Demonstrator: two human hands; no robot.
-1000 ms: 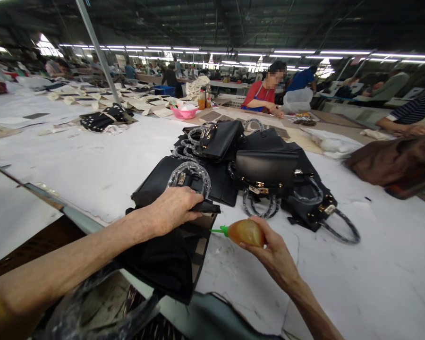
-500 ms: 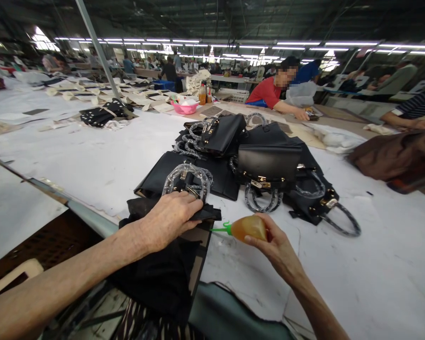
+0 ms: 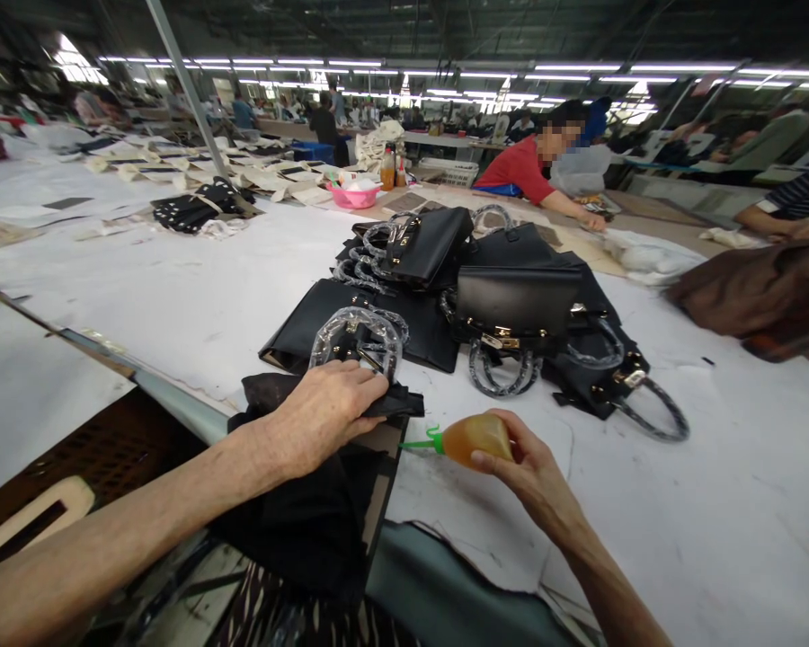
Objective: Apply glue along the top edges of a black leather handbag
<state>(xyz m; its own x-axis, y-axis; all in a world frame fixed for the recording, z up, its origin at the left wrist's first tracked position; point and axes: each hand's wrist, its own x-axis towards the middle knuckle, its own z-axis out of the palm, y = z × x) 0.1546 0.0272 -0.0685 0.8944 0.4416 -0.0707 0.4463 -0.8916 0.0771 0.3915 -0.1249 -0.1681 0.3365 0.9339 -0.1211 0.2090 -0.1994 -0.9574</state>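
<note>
My left hand point(image 3: 324, 409) lies with curled fingers pressed on a black leather piece point(image 3: 310, 503) at the table's front edge, pinching its folded top. My right hand point(image 3: 529, 476) grips a small amber squeeze bottle point(image 3: 475, 438) whose green nozzle points left at the edge of that piece. Just beyond my left hand lies a flat black handbag point(image 3: 351, 332) with a plastic-wrapped handle. Behind it is a heap of several black handbags point(image 3: 512, 301) with gold clasps and wrapped handles.
The white table top point(image 3: 175, 305) runs far back, with cut pieces point(image 3: 195, 211) and a pink bowl point(image 3: 354, 195) at the rear. A person in a red top point(image 3: 526, 171) works across the table. Brown material point(image 3: 761, 296) lies at the right. A slanted metal pole point(image 3: 189, 90) rises at the left.
Both hands stay almost where they were, the left on the black piece and the right on the bottle. The view has shifted slightly, and the person in red has leaned further right.
</note>
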